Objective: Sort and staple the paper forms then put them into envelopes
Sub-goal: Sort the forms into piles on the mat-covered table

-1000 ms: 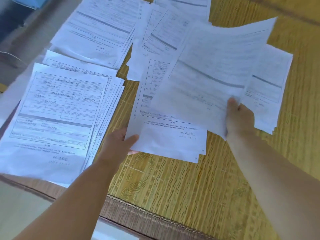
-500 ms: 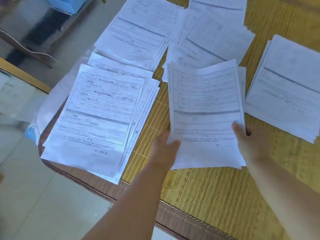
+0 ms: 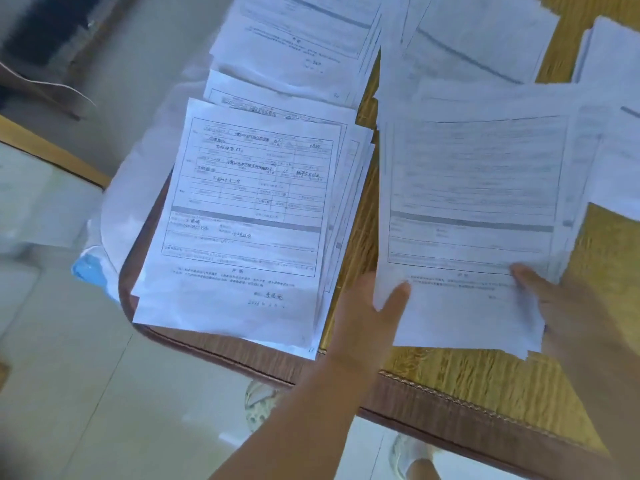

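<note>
A: Why are both hands on that form (image 3: 464,209) at once?

B: It looks like sorting. The left hand (image 3: 367,306) has the bottom-left corner and the right hand (image 3: 561,313) the bottom-right, so the paper stays spread and readable above the table (image 3: 450,372). I'd guess it is being checked before it goes to a pile.

A: Just 1 sheet?

B: I can't tell. The edges at the right look doubled, so there may be a few sheets together, but the picture is blurred there.

A: How are the hands closed on it?

B: The left thumb (image 3: 394,296) lies on top of the paper with the fingers hidden underneath, so it is pinching the corner. The right thumb (image 3: 526,277) also presses on the top face near the lower edge; its fingers are out of sight behind the sheet, but it reads as a pinch too.

A: And the other piles?

B: A fanned stack (image 3: 242,209) sits just beside the left hand at the table's rounded corner, overhanging the edge slightly. 2 more stacks lie further back (image 3: 301,32) and (image 3: 485,39), and another at the far right (image 3: 616,98). Separate piles probably mean separate form types.

A: Any stapler or envelopes?

B: None in view, so stapling is not yet started, by my reading.
</note>
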Demonstrator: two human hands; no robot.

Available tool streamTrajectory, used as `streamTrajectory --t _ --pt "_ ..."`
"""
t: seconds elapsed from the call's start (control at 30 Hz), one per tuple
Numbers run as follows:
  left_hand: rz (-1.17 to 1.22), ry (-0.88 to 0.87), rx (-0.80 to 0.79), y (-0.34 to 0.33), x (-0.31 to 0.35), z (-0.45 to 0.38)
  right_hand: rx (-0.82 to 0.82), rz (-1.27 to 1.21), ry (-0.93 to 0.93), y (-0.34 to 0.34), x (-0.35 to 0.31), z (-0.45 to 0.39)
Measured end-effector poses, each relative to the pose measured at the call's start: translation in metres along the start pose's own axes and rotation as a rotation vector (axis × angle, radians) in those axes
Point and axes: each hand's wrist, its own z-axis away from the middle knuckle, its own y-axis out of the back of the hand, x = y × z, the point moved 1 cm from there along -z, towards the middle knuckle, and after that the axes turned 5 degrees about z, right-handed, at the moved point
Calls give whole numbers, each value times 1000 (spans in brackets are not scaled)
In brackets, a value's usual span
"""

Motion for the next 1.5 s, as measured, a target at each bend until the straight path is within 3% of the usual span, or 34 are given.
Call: streamTrajectory --t 0.17,0.23,0.3,0.37,0.43,0.53,0.7,0.8,1.03,1.23,1.33,1.4,1.43,1.5 --pt "11 122 -94 30 -3 30 100 78 -37 -22 -11 11" --pt "-48 81 -75 47 -4 43 127 57 -53 -28 -14 13" --pt "-303 -113 23 72 -4 50 150 36 -63 -32 -14 13" --pt "-733 -389 88 105 -10 46 176 57 -59 -35 -15 12" --pt "-1039 -431 19 133 -24 38 208 118 -46 -40 -16 11" --pt "-1232 -366 -87 152 -31 26 223 210 2 -43 -18 13" --pt "-1401 -555 -149 165 -25 16 190 251 22 -48 -13 10" --pt "-1410 -667 -114 165 -29 17 155 222 33 -47 -14 10" --pt "-1412 -709 -131 160 -41 12 72 45 -51 -32 -7 1" --pt "-1259 -628 -98 166 -37 12 4 120 -43 -22 -8 -3" --pt "-1195 -507 -17 162 -33 11 250 269 72 -5 -13 9" --pt "-1087 -397 50 158 -20 11 426 228 163 1 -14 36" --pt "-988 -355 79 155 -12 12 390 178 181 -5 -11 50" --pt "-762 -323 122 153 -5 12 130 126 154 -32 -3 78"
